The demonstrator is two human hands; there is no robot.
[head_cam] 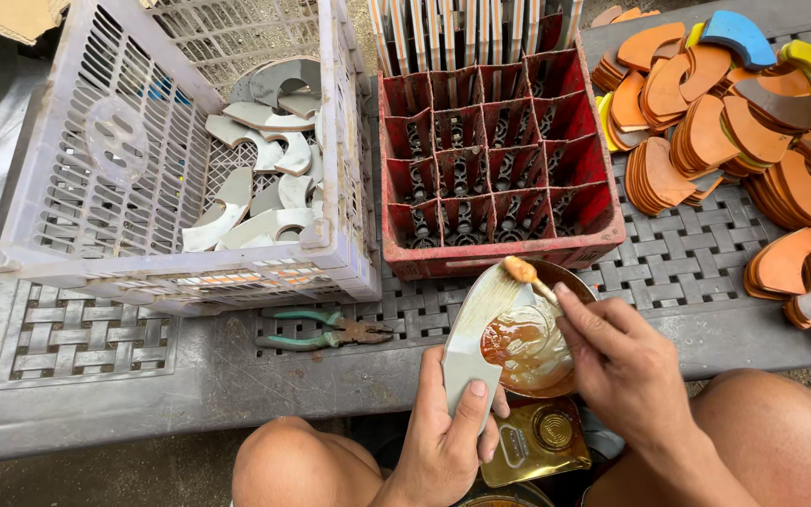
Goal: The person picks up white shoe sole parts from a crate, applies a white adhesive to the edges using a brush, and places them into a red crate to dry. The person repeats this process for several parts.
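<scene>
Sole piece [473, 343] in left hand [443, 441] — partly glue-streaked — right hand [617, 361] holds the brush [524, 273]; orange pieces [753, 131] wait.

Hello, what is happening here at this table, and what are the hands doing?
A seated person is brushing glue onto a curved white sole piece. The left hand holds the piece over a bowl of amber glue, while the right hand works a small brush against it. More white pieces lie in the pale crate. A red divided crate stands behind, orange pieces are stacked to the right, and green-handled pliers lie on the grey table.
</scene>
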